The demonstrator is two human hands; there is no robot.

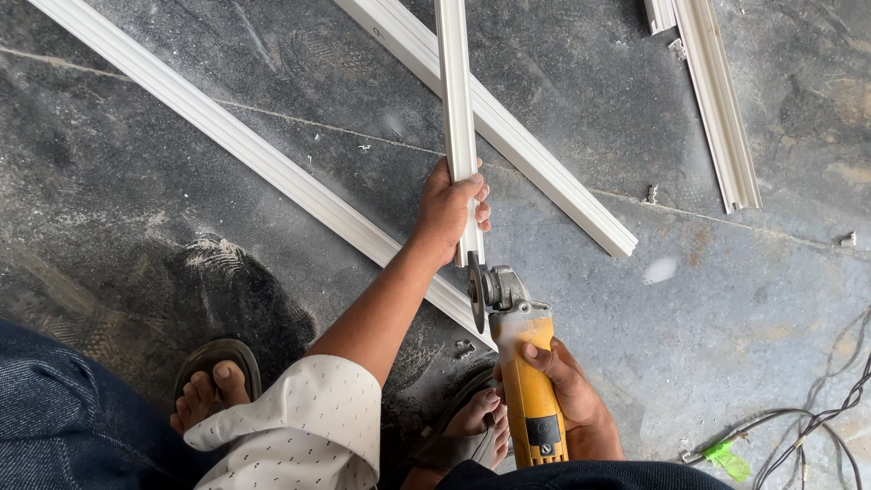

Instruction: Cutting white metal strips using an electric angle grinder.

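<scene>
My left hand (449, 210) grips a long white plastic strip (456, 109) near its lower end, holding it lengthwise away from me. My right hand (572, 390) is wrapped around the yellow body of an angle grinder (526, 381). The grinder's grey head and cutting disc (476, 290) sit just below my left hand, at the strip's near end. Whether the disc touches the strip I cannot tell.
Other white profile strips lie on the dusty concrete floor: one long diagonal (227, 136), one crossing under the held strip (526, 154), another at the top right (721, 100). My sandalled feet (213, 377) are below. Cables (817, 422) trail at the lower right with white offcuts.
</scene>
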